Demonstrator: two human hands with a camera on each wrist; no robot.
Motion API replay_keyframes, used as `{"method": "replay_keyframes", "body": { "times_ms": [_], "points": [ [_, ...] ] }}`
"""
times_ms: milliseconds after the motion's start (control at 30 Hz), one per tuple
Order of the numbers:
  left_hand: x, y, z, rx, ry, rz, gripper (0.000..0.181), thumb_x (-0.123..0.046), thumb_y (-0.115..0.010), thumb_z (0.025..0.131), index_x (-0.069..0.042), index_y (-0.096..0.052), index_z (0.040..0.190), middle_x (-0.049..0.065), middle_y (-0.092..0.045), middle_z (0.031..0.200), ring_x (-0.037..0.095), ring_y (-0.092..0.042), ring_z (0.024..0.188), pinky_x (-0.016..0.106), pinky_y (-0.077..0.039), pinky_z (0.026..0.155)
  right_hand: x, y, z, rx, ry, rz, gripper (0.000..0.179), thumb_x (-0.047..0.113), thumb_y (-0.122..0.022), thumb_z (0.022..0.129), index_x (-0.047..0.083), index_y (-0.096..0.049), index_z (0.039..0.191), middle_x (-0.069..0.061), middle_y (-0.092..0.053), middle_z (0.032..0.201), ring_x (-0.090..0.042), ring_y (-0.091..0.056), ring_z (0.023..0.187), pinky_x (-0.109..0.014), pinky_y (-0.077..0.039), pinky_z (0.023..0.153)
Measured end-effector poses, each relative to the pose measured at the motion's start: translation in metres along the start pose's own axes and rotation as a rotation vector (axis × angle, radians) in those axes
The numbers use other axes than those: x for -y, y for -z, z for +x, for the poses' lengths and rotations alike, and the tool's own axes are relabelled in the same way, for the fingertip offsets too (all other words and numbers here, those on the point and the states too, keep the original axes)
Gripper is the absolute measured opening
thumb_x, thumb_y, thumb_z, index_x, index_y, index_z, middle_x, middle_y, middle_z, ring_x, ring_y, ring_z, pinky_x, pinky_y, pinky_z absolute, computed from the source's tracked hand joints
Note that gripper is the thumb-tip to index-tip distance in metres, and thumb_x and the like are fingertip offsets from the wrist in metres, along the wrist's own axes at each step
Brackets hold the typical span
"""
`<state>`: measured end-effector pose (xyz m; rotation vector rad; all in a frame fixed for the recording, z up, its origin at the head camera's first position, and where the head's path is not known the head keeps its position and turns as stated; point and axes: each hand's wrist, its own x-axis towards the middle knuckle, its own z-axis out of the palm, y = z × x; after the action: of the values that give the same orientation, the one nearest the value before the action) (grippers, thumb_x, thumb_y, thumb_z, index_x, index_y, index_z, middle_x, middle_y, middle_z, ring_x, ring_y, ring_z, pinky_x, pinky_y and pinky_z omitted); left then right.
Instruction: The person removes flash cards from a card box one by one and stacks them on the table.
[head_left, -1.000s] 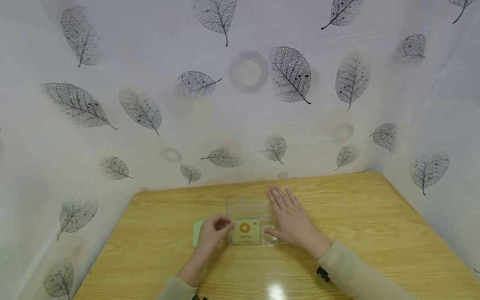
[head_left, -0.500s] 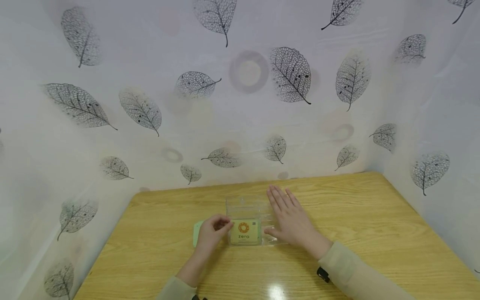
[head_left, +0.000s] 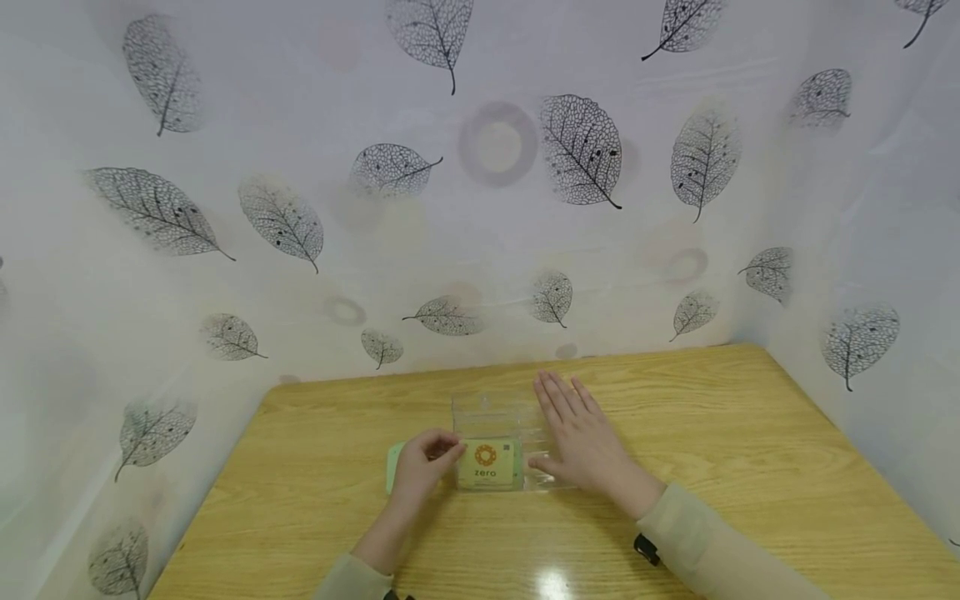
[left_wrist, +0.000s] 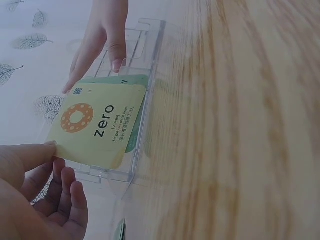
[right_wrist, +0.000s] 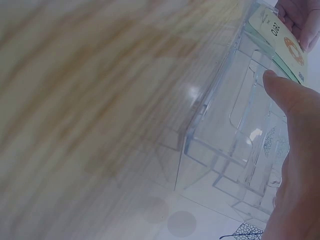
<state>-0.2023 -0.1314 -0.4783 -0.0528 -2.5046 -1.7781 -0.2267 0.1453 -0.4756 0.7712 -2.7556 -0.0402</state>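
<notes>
A yellow flash card (left_wrist: 95, 132) printed "zero" with an orange ring lies tilted over a green card (left_wrist: 134, 80). Both are at one compartment of a clear plastic organizer (head_left: 487, 406). My left hand (head_left: 422, 467) pinches the yellow card's left edge between thumb and forefinger, the other fingers curled below. On the organizer's right part rests my right hand (head_left: 587, 442), fingers straight and thumb out toward the cards. In the right wrist view the right thumb (right_wrist: 285, 90) lies over the clear plastic (right_wrist: 220, 120), close to the cards.
A pale green card or stack (head_left: 393, 467) lies on the wooden table (head_left: 330, 442) left of the organizer, partly hidden by the left hand. Behind the table hangs a white leaf-patterned curtain (head_left: 480, 233), which also runs along both sides.
The yellow card has slid slightly left in the left hand's pinch, baring a green strip at its right. The right hand has stayed in place.
</notes>
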Motion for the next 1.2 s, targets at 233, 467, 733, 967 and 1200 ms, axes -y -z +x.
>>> {"method": "replay_keyframes", "body": {
  "times_ms": [233, 467, 733, 967, 1200],
  "points": [
    [0.0010, 0.0008, 0.0025, -0.004, 0.019, 0.011, 0.012, -0.008, -0.078, 0.095, 0.002, -0.075, 0.102, 0.013, -0.076, 0.098, 0.011, -0.062, 0.086, 0.016, -0.052, 0.074, 0.0001, 0.0004, -0.0004, -0.012, -0.002, 0.005, 0.117, 0.076, -0.062, 0.091, -0.003, -0.019, 0.167, -0.021, -0.017, 0.176, -0.038, -0.018, 0.164, -0.056, -0.016, 0.135],
    [0.0001, 0.0019, 0.0052, -0.015, 0.048, 0.006, 0.012, -0.008, -0.077, 0.096, 0.001, -0.075, 0.102, 0.009, -0.074, 0.095, 0.011, -0.061, 0.085, 0.017, -0.052, 0.069, -0.0007, -0.0012, -0.0004, -0.022, 0.003, 0.014, 0.116, 0.075, -0.062, 0.092, -0.003, -0.020, 0.167, -0.021, -0.017, 0.176, -0.038, -0.021, 0.164, -0.056, -0.015, 0.135],
    [-0.0014, 0.0020, 0.0059, -0.019, 0.070, -0.010, 0.010, -0.008, -0.076, 0.097, 0.001, -0.075, 0.102, 0.009, -0.075, 0.094, 0.011, -0.062, 0.085, 0.017, -0.053, 0.071, -0.0007, -0.0010, 0.0000, -0.014, 0.002, 0.007, 0.116, 0.075, -0.062, 0.092, -0.003, -0.020, 0.167, -0.021, -0.017, 0.176, -0.039, -0.021, 0.164, -0.056, -0.016, 0.135],
    [-0.0022, 0.0013, 0.0043, -0.034, 0.073, -0.010, 0.013, -0.008, -0.076, 0.097, 0.002, -0.075, 0.104, 0.010, -0.076, 0.094, 0.008, -0.063, 0.082, 0.017, -0.054, 0.072, -0.0002, -0.0010, -0.0007, 0.008, 0.002, -0.008, 0.116, 0.077, -0.059, 0.092, -0.002, -0.020, 0.167, -0.020, -0.016, 0.176, -0.039, -0.022, 0.164, -0.056, -0.016, 0.134],
    [-0.0035, 0.0013, 0.0052, -0.045, 0.070, -0.019, 0.013, -0.009, -0.074, 0.099, 0.002, -0.074, 0.105, 0.010, -0.075, 0.094, 0.007, -0.064, 0.083, 0.016, -0.055, 0.072, -0.0002, -0.0011, -0.0009, 0.013, 0.001, -0.017, 0.116, 0.078, -0.057, 0.092, -0.002, -0.019, 0.167, -0.020, -0.015, 0.176, -0.039, -0.019, 0.164, -0.055, -0.015, 0.134]
  ]
}}
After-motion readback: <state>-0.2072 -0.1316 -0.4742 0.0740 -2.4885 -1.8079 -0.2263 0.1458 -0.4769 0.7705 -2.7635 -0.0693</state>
